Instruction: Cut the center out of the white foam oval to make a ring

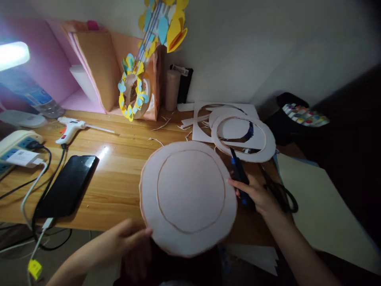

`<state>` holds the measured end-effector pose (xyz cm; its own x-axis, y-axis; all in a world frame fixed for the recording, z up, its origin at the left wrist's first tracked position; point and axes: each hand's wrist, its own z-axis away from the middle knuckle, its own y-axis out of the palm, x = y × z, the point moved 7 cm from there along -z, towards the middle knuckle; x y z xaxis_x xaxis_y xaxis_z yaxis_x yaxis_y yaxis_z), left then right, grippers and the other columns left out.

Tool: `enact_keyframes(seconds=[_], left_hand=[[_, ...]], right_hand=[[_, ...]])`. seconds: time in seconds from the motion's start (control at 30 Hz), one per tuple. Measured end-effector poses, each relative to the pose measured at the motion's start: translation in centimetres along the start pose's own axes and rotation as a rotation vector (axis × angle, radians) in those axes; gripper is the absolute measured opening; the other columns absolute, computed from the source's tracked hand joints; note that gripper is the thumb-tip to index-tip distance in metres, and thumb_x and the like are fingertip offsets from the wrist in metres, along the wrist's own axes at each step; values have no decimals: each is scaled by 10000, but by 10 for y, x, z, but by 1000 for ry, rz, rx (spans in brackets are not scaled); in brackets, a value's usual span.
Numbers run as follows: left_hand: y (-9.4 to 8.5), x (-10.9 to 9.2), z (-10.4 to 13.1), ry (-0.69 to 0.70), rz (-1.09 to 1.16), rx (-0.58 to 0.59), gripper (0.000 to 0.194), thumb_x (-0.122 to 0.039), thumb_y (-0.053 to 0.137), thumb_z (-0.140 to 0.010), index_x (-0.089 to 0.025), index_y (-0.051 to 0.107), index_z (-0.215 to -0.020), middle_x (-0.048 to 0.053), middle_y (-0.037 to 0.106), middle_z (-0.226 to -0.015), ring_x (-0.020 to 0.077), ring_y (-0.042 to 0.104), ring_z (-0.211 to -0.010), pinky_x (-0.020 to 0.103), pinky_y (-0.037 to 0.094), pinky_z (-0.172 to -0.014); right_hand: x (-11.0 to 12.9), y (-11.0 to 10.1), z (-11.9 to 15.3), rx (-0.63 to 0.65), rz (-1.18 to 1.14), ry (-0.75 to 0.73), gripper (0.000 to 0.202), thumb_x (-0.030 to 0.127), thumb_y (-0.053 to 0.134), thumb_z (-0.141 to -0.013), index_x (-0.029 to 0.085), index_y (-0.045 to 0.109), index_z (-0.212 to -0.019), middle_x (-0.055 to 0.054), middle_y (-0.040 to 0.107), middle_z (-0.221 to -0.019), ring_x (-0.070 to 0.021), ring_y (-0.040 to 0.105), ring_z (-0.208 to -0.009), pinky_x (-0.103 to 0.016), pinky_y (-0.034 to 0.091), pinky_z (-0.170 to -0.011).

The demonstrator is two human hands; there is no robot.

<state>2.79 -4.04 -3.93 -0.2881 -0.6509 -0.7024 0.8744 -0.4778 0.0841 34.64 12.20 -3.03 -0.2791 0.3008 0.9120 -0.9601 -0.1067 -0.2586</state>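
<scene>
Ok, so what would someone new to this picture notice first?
Probably the large pale disc with a round line inside its edge, front and centre, with a blue-and-black cutter in the right hand beside it. Then the yellow-and-blue paper decoration at the top, left of centre, and the glaring white lamp at the far left.

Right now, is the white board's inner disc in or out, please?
In: the white board surrounds the inner disc, showing no open hole.

The left fingers point(141, 237) look blurred; the right fingers point(241, 185) partly cover the cutter point(239, 170). The lamp point(13, 55), far left, and garland point(163, 29) are cut off.
</scene>
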Motion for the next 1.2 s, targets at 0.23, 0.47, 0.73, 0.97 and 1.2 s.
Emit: enact_keyframes(seconds=[0.23, 0.47, 0.73, 0.97, 1.2], left_hand=[[10, -43, 19, 372, -416, -216, 305, -431, 462, -911, -252, 710, -908, 32, 734, -886, 192, 661, -795, 266, 509, -718], [21, -79, -29, 562, -957, -636, 315, -272, 440, -935, -206, 587, -1206, 95, 565, -1342, 263, 543, -1170, 428, 468, -961], [65, -70, -66, 749, -1152, -315, 1073, -699, 597, -690, -158, 149, -1501, 157, 162, -1573, 354, 101, -1439, 614, 82, -1141], [35, -39, -32, 617, -1083, -192, 751, -125, 549, -775, -308, 298, -1460, -9, 329, -1523, 241, 253, -1416, 517, 143, -1169], [-24, 5, 11, 599, -1088, -391, 649, -54, 507, -813, -386, 451, -1369, -14, 486, -1412, 248, 407, -1336, 500, 259, -1126]], right_hand=[[21, 18, -43, 189, 229, -104, 412, 333, 789, -598, 188, 600, -935, -1, 649, -777, -120, 544, -444, -269, 461, -413], [83, 51, -31, 119, 1008, -520, 214, 341, 680, -763, 199, 645, -919, -101, 684, -956, -283, 638, -876, -363, 486, -732], [79, 68, -59, 164, 1064, -477, 160, 362, 660, -769, 209, 618, -786, -66, 687, -766, -258, 652, -774, -325, 466, -674], [30, 53, -27, 308, 605, -122, 222, 398, 687, -731, 202, 618, -811, 18, 612, -534, -153, 554, -430, -241, 377, -415], [9, 60, 37, 526, 623, 6, 198, 393, 604, -812, 203, 601, -867, -10, 653, -713, -146, 588, -520, -247, 442, -484]])
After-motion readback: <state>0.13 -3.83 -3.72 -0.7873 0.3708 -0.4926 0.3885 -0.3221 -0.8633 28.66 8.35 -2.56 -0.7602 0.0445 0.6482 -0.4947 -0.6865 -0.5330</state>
